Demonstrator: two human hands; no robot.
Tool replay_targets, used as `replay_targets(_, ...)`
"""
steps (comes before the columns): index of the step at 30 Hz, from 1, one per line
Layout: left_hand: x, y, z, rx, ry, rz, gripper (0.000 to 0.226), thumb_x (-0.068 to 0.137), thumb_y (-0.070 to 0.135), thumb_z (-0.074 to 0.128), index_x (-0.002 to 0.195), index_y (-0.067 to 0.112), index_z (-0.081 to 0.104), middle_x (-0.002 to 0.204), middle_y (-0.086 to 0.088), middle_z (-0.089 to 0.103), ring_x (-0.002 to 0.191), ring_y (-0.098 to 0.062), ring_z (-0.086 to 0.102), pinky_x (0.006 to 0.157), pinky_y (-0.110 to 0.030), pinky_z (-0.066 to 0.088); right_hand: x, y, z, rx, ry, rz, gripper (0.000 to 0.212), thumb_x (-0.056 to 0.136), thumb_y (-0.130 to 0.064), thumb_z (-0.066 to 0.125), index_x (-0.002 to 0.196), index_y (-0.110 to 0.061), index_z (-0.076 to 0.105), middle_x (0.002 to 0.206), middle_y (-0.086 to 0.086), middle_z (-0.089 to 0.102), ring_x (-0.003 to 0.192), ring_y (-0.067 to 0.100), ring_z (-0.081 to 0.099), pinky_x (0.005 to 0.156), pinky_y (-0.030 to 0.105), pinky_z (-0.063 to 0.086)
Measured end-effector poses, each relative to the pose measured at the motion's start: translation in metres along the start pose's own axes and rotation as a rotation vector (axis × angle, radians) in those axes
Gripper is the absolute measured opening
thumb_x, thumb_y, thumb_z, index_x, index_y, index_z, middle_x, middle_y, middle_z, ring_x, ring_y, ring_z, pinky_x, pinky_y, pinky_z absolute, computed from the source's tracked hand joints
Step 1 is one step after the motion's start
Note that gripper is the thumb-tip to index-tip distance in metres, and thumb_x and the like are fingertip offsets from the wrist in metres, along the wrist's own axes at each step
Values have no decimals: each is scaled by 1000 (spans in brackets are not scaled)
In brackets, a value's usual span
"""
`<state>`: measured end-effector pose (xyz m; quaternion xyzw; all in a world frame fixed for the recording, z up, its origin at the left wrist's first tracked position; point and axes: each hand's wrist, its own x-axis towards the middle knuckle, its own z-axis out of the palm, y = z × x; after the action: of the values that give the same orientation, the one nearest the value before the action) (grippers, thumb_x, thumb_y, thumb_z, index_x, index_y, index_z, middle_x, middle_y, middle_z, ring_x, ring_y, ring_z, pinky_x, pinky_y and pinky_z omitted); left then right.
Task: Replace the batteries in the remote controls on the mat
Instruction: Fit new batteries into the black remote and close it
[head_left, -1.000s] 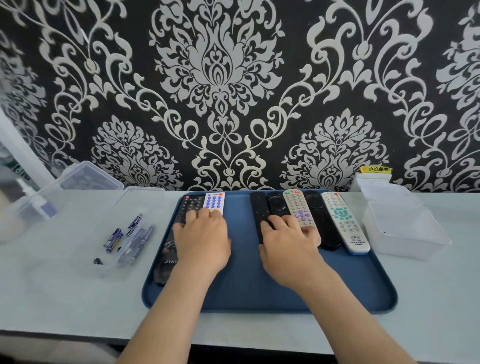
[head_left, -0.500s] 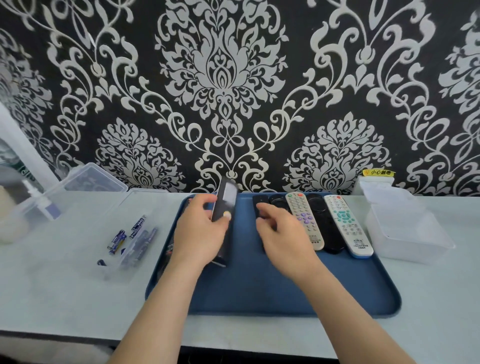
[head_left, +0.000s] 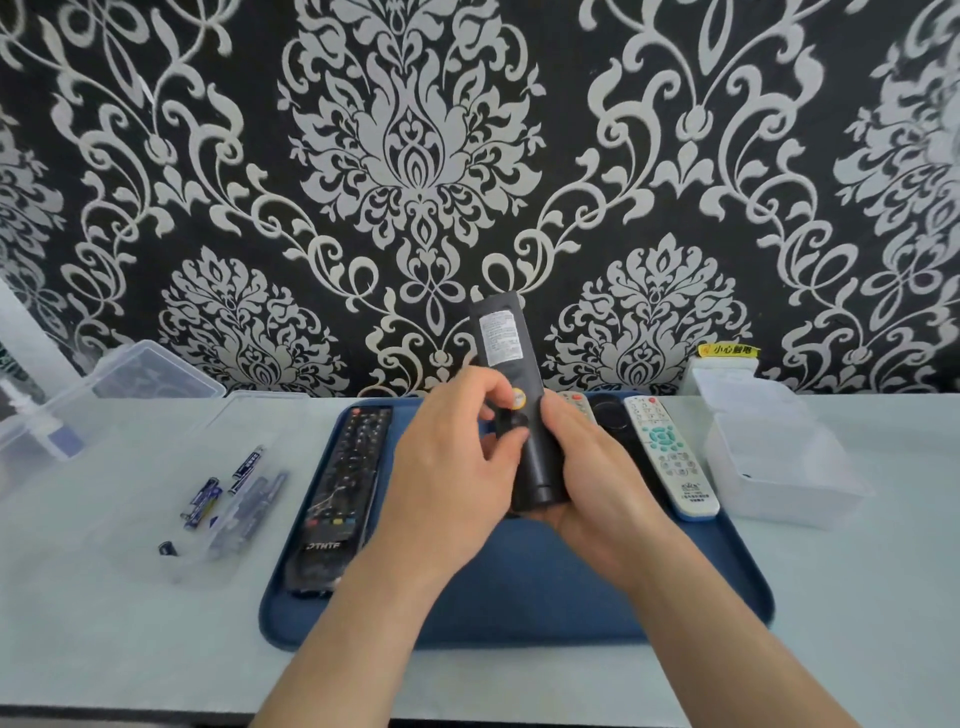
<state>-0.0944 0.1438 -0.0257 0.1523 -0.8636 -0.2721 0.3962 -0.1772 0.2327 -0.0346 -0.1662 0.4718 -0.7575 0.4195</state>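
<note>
You are only at the start. You hold one black-backed remote (head_left: 514, 356) above the blue mat (head_left: 519, 613), back side toward you, its top end tilted up and away. Your left hand (head_left: 457, 467) grips its left edge, fingers curled and the thumb pressed on the back. Your right hand (head_left: 597, 478) cradles the lower part from the right and below, fingers curled round it. The battery cover looks to be closed; I see no cell taken out. The other remotes lie on the mat untouched: a long black remote (head_left: 337, 488) at the left and a white remote (head_left: 670, 457) at the right, with more between them that your hands partly hide. The fresh batteries (head_left: 205, 501) wait on the table (head_left: 104, 623), left of the mat. So all the swaps remain.

One second ago both hands lay flat on the remotes on the mat. Half a second ago only the left hand lifted this remote, on its edge. Now it is turned over and both hands hold it.
</note>
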Motion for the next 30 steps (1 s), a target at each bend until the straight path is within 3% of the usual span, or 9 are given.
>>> replay_targets(3,-3,3,3,88,-45,61,28,80,11,69,96,26,52,91,15,59,87,-6,55,76,-33,51,-1,-1,-1,-13,31,-25,32,106,-30,35,105,-16,63,84,5,72,74,17,66,80,46,49)
replay_targets(6,-5,5,6,119,-30,104,26,81,10,67,98,23,53,94,12,62,85,-12,60,74,-33,48,1,0,-2,-51,55,-49,31,106,-32,35,98,-22,64,83,2,71,76,18,65,80,47,48)
replay_targets(12,-3,4,9,117,1,106,29,80,9,68,97,25,51,99,11,65,84,-12,63,72,-38,53,2,1,-4,4,67,-40,30,106,-33,37,109,-20,64,92,5,70,79,19,66,79,45,51)
replay_targets(16,-3,2,11,-124,-11,-176,27,81,22,72,100,31,53,102,15,61,89,2,60,77,-21,51,-1,-6,-5,89,-11,-34,32,105,-30,39,116,-10,63,95,14,74,78,24,72,83,46,52)
replay_targets(18,-1,-5,11,-278,-78,-432,31,84,39,68,109,28,55,100,15,63,92,-2,61,85,-29,51,-2,-9,-5,74,-37,-67,27,103,-27,45,116,-9,62,95,14,74,79,23,72,77,42,56)
replay_targets(19,0,-5,9,-404,-154,-574,34,86,44,64,113,25,56,90,14,66,85,-7,65,83,-35,54,-2,-9,-4,56,-31,-87,25,103,-25,47,115,-8,61,97,15,73,80,24,71,74,40,57)
replay_targets(21,0,-3,5,-589,-363,-769,38,90,50,53,111,18,58,73,5,68,65,-14,66,64,-34,55,-2,-7,-4,4,14,-120,23,102,-20,48,115,-4,59,101,19,70,80,26,67,64,37,56)
replay_targets(24,-3,7,4,-596,-587,-753,43,91,56,46,101,16,55,69,-6,68,51,-19,60,47,-25,47,-3,-7,-6,-61,78,-160,20,103,-13,46,118,-2,54,100,12,75,74,24,69,48,29,50)
replay_targets(30,-1,8,6,-718,-477,-729,28,90,32,62,109,15,52,72,-11,72,59,-21,68,52,-24,52,0,-7,-8,-92,154,-173,20,101,-12,48,117,-6,57,102,6,75,75,16,71,63,31,57)
